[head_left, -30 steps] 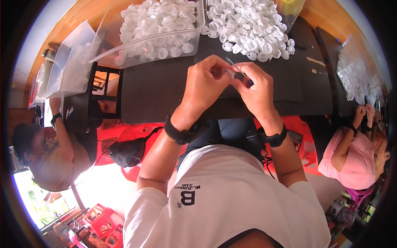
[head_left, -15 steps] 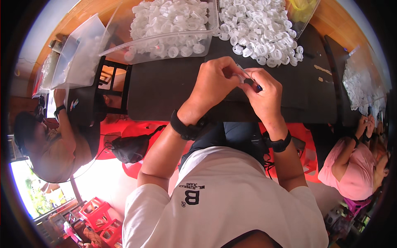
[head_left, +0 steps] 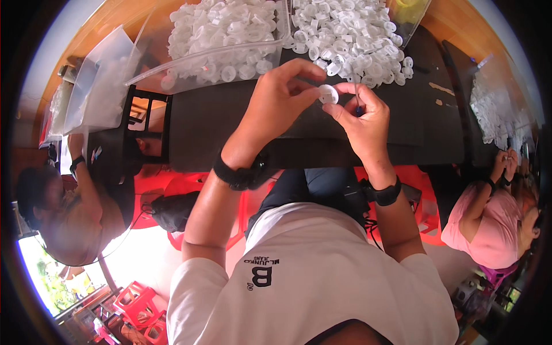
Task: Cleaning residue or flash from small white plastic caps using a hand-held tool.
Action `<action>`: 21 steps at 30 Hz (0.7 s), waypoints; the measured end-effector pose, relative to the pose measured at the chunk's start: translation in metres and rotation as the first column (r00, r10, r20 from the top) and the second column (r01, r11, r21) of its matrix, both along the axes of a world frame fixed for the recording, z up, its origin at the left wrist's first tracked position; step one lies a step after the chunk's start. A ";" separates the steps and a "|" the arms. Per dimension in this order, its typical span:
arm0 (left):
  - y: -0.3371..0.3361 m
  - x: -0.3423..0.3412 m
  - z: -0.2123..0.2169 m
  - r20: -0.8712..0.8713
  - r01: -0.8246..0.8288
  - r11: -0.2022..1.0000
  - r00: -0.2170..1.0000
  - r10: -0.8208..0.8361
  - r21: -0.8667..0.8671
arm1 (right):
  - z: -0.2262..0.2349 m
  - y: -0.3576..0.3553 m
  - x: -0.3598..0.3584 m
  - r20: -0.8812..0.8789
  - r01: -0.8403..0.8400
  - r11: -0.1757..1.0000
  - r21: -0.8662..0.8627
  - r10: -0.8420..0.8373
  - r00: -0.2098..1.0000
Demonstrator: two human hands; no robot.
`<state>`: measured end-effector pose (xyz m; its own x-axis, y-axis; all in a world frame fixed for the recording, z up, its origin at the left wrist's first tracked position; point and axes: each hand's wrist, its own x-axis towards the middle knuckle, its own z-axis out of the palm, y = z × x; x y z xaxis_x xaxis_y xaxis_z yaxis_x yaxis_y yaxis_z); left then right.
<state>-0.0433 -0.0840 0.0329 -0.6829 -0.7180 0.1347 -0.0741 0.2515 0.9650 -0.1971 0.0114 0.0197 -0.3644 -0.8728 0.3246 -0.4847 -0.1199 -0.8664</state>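
A round white plastic piece (head_left: 328,94) with a small raised part at its middle is held up over the dark table. My right hand (head_left: 368,118) grips its right edge between thumb and index finger. A thin rod-like tool with a dark blue end (head_left: 359,111) is also tucked in that hand; its exact kind is unclear. My left hand (head_left: 279,103) is beside the piece, thumb tip at its left edge and index finger spread away above. Whether the left thumb touches the piece I cannot tell. Many similar white pieces (head_left: 351,34) lie heaped just beyond both hands.
A clear plastic bin (head_left: 201,62) full of white pieces stands at the far left of the dark table (head_left: 224,123). Something yellow (head_left: 405,8) lies at the far right. Other people sit at tables on the left (head_left: 86,213) and right (head_left: 483,224). Red stools (head_left: 135,305) stand lower left.
My left hand has parted from the right and its index finger has lifted away. The white piece, mostly hidden by fingers before, now shows its round face. The view has shifted slightly.
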 end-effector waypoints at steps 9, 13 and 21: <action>0.011 0.003 -0.024 -0.180 0.034 0.931 0.983 0.034 0.363 | -0.010 0.000 0.001 0.091 -0.060 0.998 -0.028 0.062 0.994; 0.017 0.000 -0.019 -0.217 0.028 0.931 0.974 0.056 0.363 | -0.011 0.000 0.001 -0.005 -0.040 0.999 -0.029 0.040 0.999; 0.017 -0.001 -0.026 -0.140 -0.022 0.938 0.987 0.075 0.347 | -0.018 -0.002 0.012 -0.102 -0.021 0.983 -0.185 0.002 0.995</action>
<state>-0.0444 -0.0675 0.0071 -0.6369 -0.7704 -0.0285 0.0730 -0.0971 0.9926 -0.1852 0.0090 0.0022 -0.3117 -0.7981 0.5156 -0.5657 -0.2801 -0.7756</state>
